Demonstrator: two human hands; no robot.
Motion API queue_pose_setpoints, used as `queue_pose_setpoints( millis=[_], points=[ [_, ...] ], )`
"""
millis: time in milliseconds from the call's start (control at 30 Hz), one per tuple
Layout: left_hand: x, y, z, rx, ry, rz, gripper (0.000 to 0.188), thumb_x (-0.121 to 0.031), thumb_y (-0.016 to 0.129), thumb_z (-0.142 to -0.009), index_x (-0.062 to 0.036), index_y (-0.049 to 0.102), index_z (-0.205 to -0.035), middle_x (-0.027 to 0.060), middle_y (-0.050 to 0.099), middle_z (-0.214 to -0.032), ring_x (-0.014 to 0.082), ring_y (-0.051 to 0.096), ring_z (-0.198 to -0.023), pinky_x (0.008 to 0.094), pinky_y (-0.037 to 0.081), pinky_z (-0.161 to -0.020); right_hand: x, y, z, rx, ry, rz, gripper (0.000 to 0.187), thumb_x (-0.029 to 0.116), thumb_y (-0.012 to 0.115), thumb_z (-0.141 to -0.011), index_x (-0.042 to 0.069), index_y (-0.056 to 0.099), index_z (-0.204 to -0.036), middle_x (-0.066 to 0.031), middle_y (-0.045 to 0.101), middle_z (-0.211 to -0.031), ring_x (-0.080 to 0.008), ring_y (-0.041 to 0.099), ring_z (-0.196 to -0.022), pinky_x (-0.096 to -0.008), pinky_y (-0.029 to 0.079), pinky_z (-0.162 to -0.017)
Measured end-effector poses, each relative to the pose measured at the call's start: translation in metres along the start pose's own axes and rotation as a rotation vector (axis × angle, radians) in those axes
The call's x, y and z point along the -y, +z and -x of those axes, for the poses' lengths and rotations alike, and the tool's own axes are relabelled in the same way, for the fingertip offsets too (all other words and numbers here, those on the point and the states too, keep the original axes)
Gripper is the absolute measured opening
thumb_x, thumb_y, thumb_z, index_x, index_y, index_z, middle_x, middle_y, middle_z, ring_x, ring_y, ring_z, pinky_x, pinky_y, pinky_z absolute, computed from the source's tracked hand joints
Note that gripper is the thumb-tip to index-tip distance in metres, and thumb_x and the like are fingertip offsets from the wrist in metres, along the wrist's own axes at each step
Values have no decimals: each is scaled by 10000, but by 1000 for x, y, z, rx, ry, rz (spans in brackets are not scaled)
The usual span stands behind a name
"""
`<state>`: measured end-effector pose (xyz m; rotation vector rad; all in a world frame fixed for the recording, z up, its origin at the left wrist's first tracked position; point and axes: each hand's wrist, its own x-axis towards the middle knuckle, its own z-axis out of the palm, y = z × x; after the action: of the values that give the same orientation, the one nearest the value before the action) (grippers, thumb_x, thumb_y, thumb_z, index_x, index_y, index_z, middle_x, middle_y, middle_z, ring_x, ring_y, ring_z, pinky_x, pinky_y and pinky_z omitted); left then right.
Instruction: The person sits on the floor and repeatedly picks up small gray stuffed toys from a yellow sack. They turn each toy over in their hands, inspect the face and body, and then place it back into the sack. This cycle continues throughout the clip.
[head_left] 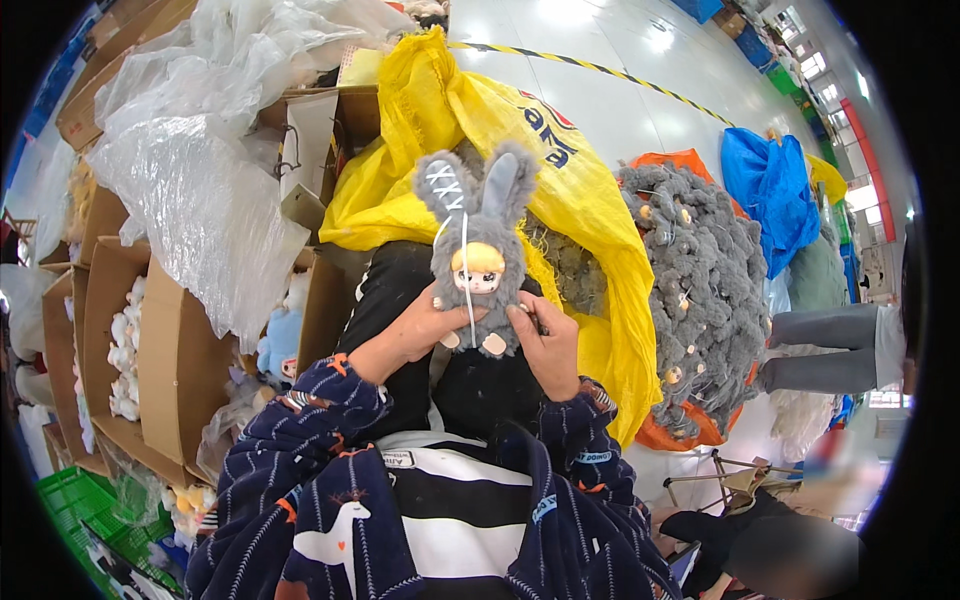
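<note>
A grey plush rabbit doll [478,225] with long ears, a small doll face and yellow hair is held upright over my lap. White cord laces criss-cross one ear, and a loose strand hangs down past the face. My left hand [425,325] grips the doll's lower left side, its thumb across the belly. On the other side, my right hand [545,340] pinches the doll near its arm with thumb and fingers. Just beyond the doll lies an open yellow woven sack [600,235] with grey plush inside.
An orange sack [690,425] heaped with grey plush dolls [700,290] stands at the right, a blue bag [770,195] behind it. Cardboard boxes [185,350] and clear plastic sheeting [190,170] fill the left. A green crate [85,510] sits lower left. Other people are at the right.
</note>
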<state>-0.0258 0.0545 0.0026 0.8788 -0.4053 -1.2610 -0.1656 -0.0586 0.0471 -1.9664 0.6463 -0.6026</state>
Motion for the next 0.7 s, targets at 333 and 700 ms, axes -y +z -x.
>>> queue_pose_setpoints(
  millis=[333,700],
  points=[
    [-6,4,0,-67,6,142,401,-49,603,-835,-38,453,-1207,58,573,-1097,142,574,-954,290,473,-816,5,1,0,-130,-96,28,222,29,650,-778,1,598,-993,-81,535,-662,-144,509,-540,-257,420,-510],
    [4,4,-5,-230,93,137,333,-61,594,-846,-44,487,-1160,36,576,-1040,125,560,-938,267,469,-791,-4,26,8,-18,678,-833,100,182,581,-850,112,509,-846,32,464,-602,-47,370,-431,-185,286,-374]
  ],
)
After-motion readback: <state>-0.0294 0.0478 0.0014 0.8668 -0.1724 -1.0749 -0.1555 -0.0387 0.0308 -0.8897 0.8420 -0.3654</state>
